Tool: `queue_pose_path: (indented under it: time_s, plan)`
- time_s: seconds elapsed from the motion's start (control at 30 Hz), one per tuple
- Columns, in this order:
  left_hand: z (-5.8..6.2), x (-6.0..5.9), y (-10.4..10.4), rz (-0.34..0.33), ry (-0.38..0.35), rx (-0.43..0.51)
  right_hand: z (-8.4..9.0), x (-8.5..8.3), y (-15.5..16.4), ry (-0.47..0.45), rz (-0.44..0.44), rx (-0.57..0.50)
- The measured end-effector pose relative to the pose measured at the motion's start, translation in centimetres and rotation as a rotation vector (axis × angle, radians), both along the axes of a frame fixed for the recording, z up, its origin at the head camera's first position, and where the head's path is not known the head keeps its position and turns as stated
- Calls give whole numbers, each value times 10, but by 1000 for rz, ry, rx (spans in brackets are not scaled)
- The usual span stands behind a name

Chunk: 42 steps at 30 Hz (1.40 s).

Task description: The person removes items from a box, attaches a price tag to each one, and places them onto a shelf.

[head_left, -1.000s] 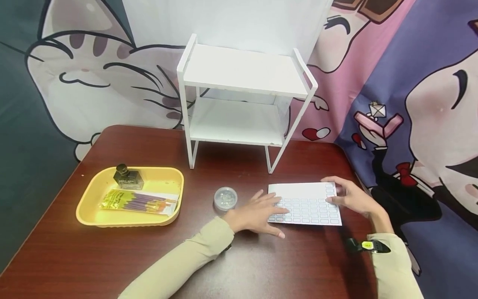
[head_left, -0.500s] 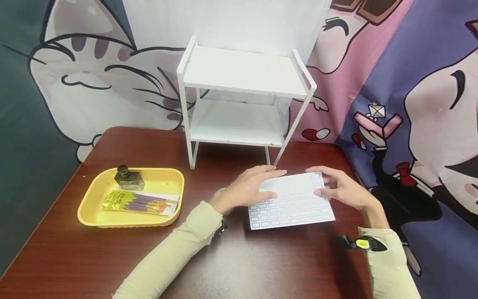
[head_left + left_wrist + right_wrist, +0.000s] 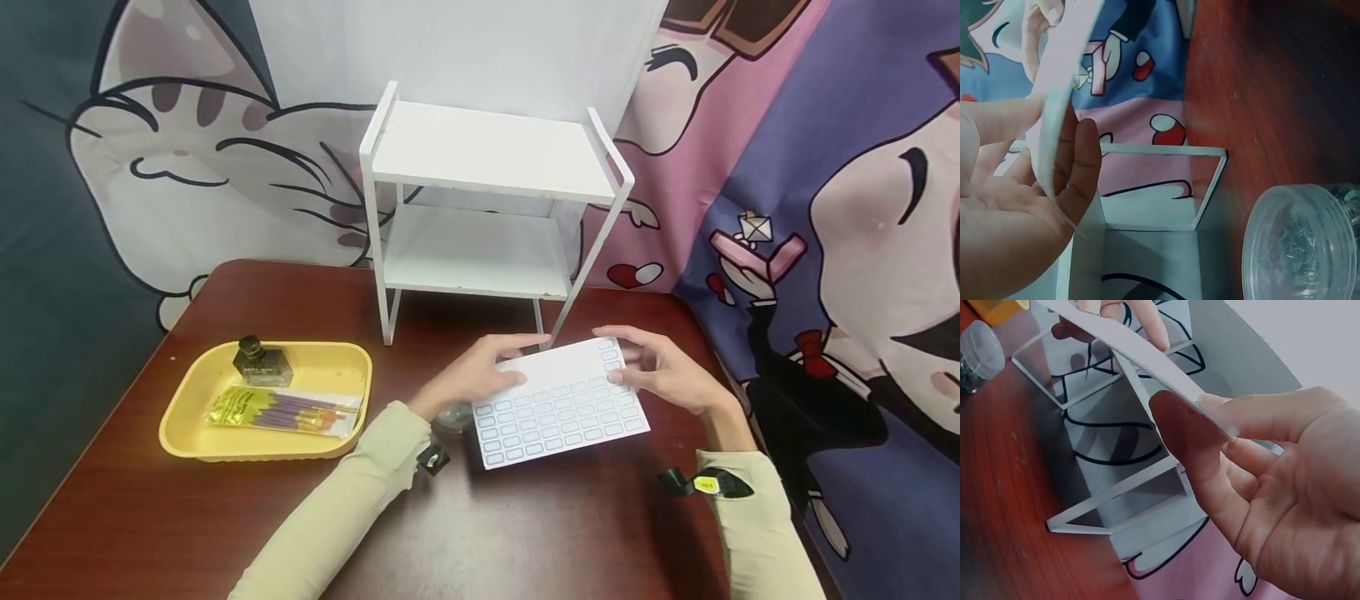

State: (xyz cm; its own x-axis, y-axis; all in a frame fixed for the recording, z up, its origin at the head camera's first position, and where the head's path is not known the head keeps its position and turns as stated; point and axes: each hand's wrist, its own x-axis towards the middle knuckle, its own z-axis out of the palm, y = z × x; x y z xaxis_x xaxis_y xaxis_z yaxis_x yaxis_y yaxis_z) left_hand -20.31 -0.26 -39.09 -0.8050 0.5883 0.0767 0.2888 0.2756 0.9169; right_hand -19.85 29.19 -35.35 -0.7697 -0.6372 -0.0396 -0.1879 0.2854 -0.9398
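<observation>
A white sheet of blank labels (image 3: 562, 408) with blue-outlined boxes is held tilted above the table, its near edge lower. My left hand (image 3: 480, 372) pinches its left edge, thumb on the printed face and fingers behind. On the far right corner, my right hand (image 3: 667, 371) grips it the same way. Seen edge-on in the left wrist view, the label sheet (image 3: 1063, 81) bends slightly between thumb and fingers. A clear round jar (image 3: 453, 418) stands under my left wrist, partly hidden; the left wrist view shows small clear bits inside the jar (image 3: 1297, 250).
At the left, a yellow tray (image 3: 174, 417) holds a dark glass bottle (image 3: 262, 367) and a packet of paintbrushes (image 3: 288, 410). A white two-tier shelf (image 3: 491, 154) stands at the back of the brown table (image 3: 540, 533), before a cartoon-printed cloth (image 3: 180, 200).
The label sheet lay flat on the table under my left fingers; it has been lifted, tilted and brought leftward. My left hand has shifted from its face to grip the left edge.
</observation>
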Motion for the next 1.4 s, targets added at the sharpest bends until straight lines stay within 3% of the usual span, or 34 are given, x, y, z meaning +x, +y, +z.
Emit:
queue_pose_path:
  time_s: [0.43, 0.57, 0.73, 0.87, 0.97, 1.17, 1.4]
  plan:
    - [-4, -3, -16, 129, -81, 159, -3, 5, -4, 50, -88, -33]
    - [-3, -2, -22, 122, -89, 172, -4, 6, -8, 82, -121, -16]
    - [5, 0, -27, 58, -77, 156, -4, 5, -19, 77, -134, -23]
    - [10, -2, -26, 35, -25, 126, -5, 7, -27, 68, -130, -25]
    - [11, -7, -23, 47, -6, 124, -6, 8, -31, 57, -109, -32]
    - [17, -10, -12, 81, -47, 187, -9, 10, -41, 46, -20, -69]
    - [24, -12, -2, 121, 49, 252, -10, 12, -49, 50, -13, -79]
